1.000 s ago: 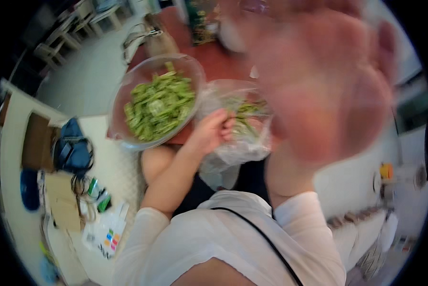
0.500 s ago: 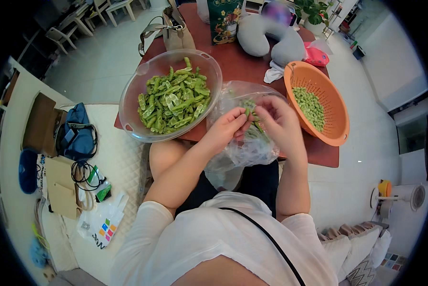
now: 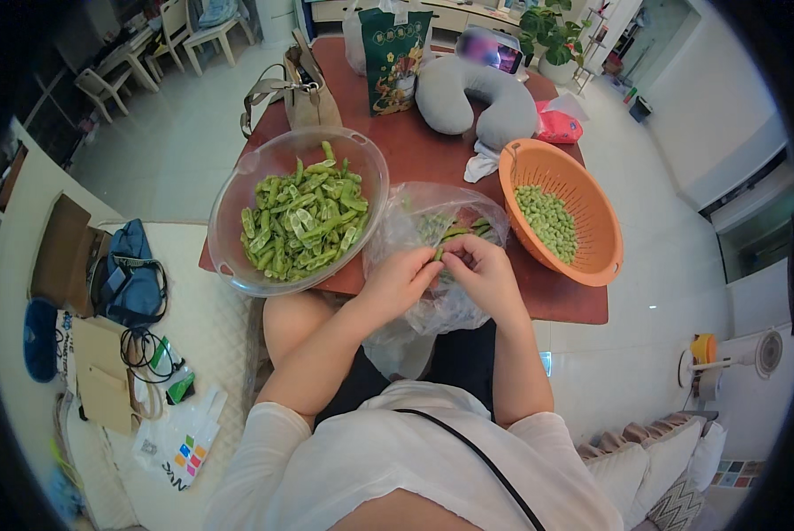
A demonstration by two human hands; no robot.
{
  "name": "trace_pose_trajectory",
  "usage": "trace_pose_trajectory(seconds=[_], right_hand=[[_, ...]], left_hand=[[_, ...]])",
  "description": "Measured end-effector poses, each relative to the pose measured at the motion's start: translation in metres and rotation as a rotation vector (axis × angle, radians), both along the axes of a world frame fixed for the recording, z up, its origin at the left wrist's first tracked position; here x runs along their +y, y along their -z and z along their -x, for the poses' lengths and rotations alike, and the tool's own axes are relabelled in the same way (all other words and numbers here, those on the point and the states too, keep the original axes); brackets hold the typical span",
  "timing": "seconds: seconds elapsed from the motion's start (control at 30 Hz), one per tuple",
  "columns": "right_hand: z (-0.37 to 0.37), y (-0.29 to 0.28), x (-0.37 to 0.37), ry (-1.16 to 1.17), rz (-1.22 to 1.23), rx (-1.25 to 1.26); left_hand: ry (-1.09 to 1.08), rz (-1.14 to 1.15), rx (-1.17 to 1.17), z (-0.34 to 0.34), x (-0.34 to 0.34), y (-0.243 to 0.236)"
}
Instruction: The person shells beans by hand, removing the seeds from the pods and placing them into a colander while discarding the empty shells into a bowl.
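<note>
Over a clear plastic bag [image 3: 406, 208] of green bean pods, my two hands meet at the fingertips. My left hand [image 3: 401, 281] pinches a small green bean pod [image 3: 439, 254], and my right hand [image 3: 481, 276] grips the same pod from its other side. The fingers cover most of that pod. To the left stands a wide clear plastic basin [image 3: 229, 217] heaped with green pods [image 3: 304, 212], some split open. At the right an orange colander [image 3: 602, 221] is tilted, with shelled green beans [image 3: 546, 219] gathered inside.
On the red-brown table [image 3: 344, 66] a beige handbag [image 3: 313, 102], a dark green package [image 3: 393, 66], a grey neck pillow [image 3: 446, 96], a propped phone [image 3: 508, 58] and a pink tissue pack [image 3: 558, 124] stand farther back. A blue bag [image 3: 134, 274] lies on the padded seat at left.
My hands have come lower and closer together, with the right hand no longer raised over the bag. The whole view has shifted, so the table sits slightly lower and more to the left.
</note>
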State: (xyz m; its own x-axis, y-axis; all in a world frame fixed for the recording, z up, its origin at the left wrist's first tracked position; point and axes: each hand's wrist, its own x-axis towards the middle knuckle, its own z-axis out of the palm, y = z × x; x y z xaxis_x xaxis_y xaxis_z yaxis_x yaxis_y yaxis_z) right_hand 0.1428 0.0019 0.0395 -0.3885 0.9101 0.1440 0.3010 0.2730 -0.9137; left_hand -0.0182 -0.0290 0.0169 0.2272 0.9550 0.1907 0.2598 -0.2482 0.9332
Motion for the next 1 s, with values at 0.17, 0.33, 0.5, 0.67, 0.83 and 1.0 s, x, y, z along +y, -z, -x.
trace_pose_trajectory(seconds=[0.17,0.33,0.5,0.67,0.83,1.0], right_hand=[[0.003,0.004,-0.002,0.035,-0.023,-0.002],[0.005,0.016,-0.001,0.088,0.018,0.013],[0.009,0.023,0.002,0.082,0.027,0.048],[0.01,0.016,-0.001,0.097,-0.062,-0.161],[0.014,0.016,-0.001,0.128,-0.151,-0.194],[0.015,0.019,0.0,0.136,-0.072,-0.139]], left_hand=[[-0.01,-0.017,0.038,0.001,0.0,0.003],[-0.014,-0.075,0.082,-0.002,0.001,0.007],[-0.019,-0.066,0.094,-0.004,0.002,0.014],[0.003,-0.026,0.077,-0.006,0.004,0.019],[-0.027,-0.07,0.154,-0.006,0.003,0.015],[-0.004,-0.02,0.11,-0.004,0.006,0.022]])
